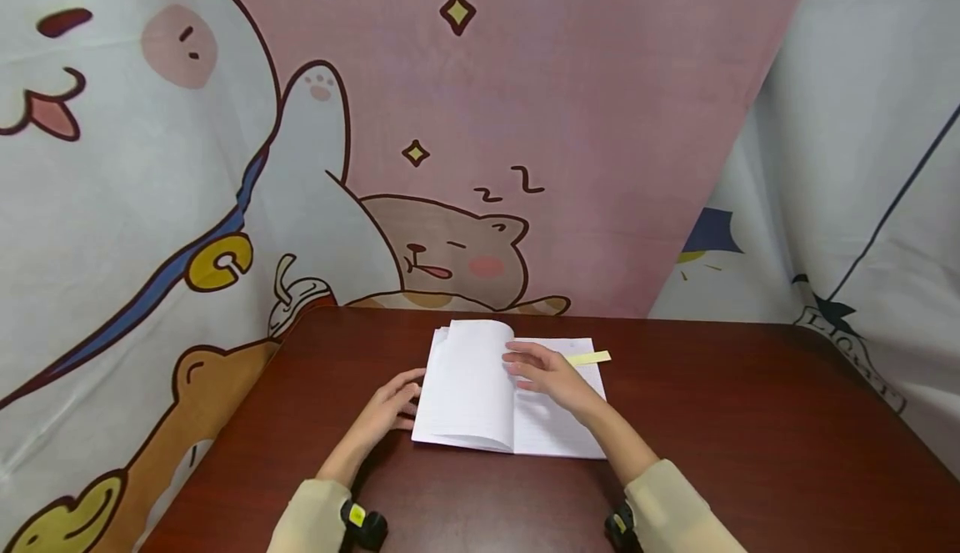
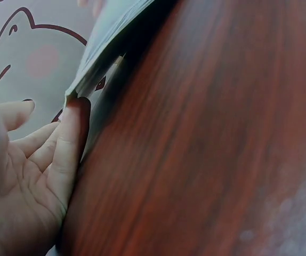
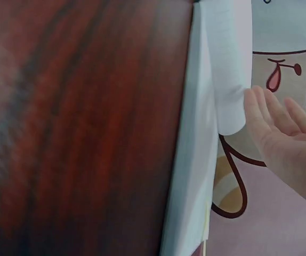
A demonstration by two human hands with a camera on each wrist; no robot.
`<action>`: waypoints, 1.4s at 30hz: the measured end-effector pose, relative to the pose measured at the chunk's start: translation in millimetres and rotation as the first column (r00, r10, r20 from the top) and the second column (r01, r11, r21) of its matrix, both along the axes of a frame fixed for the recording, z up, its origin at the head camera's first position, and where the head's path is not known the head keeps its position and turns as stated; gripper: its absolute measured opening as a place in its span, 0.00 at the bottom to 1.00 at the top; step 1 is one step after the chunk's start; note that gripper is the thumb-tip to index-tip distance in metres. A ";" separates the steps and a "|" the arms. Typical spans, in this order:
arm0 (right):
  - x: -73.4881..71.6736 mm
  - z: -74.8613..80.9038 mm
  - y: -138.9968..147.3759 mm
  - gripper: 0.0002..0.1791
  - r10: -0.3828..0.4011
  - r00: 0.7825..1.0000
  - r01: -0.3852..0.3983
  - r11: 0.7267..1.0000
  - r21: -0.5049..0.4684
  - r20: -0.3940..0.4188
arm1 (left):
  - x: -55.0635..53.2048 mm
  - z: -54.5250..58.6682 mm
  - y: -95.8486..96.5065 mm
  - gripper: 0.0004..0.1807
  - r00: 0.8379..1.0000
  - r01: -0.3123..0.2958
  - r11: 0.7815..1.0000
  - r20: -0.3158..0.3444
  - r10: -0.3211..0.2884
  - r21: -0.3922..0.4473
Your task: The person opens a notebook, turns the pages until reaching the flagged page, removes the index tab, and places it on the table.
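Note:
An open notebook [image 1: 468,386] with white lined pages lies on the table, a page curving up near its middle. A yellow strip [image 1: 592,359] sticks out past its right edge. My left hand [image 1: 387,407] is at the notebook's left edge. In the left wrist view, fingertips of that hand [image 2: 41,160] touch the notebook's edge [image 2: 102,50] from below, the thumb apart from it. My right hand [image 1: 551,376] is over the right page, fingertips against the curved page. The right wrist view shows its fingers [image 3: 273,114] nearly straight beside that page [image 3: 227,80].
The dark reddish-brown table [image 1: 750,419] extends on both sides of the notebook. Behind it hangs a cloth [image 1: 600,119] printed with cartoon animals. A black wrist device [image 1: 365,526] sits at the left sleeve, and another wrist device [image 1: 621,528] at the right.

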State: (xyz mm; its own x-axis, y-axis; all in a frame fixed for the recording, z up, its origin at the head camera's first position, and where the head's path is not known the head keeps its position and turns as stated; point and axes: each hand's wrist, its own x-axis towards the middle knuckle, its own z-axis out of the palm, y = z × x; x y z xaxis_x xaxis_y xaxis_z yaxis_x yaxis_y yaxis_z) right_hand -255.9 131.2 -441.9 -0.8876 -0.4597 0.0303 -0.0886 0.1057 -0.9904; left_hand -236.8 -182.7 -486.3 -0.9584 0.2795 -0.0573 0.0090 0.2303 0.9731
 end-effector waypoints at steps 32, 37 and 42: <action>-0.7 -7.9 32.8 0.23 -0.007 1.000 0.007 0.997 0.071 0.005 | 19.2 31.5 29.2 0.29 0.951 -0.209 0.823 -0.306 0.046 -0.527; -2.4 -6.7 48.9 0.22 -0.057 0.998 0.057 0.994 0.088 -0.003 | 18.7 38.3 48.2 0.25 0.925 -0.221 0.823 -0.379 0.007 -0.524; -11.4 -0.8 60.6 0.22 -0.111 0.993 0.114 0.989 0.090 -0.041 | 13.3 46.4 71.2 0.20 0.887 -0.201 0.878 -0.460 -0.025 -0.435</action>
